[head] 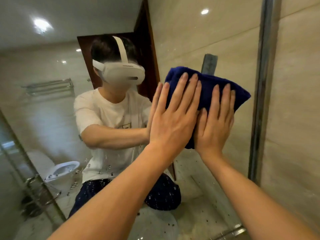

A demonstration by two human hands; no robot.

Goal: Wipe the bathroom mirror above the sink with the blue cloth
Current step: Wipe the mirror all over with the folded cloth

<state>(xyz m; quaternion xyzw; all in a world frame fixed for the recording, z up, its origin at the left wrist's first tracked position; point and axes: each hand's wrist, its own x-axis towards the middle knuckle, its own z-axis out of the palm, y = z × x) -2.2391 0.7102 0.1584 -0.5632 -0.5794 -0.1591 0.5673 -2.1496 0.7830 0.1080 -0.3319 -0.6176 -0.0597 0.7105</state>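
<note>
Pressing flat with straight fingers, the left hand (170, 118) and, beside it, the right hand (214, 125) pin the folded blue cloth (206, 87) against the mirror (52, 118). Wiping looks underway; water droplets (107, 168) lower down likely need the next pass.

Both hands side by side on cloth (207, 87), cloth against mirror (199, 32)
</note>
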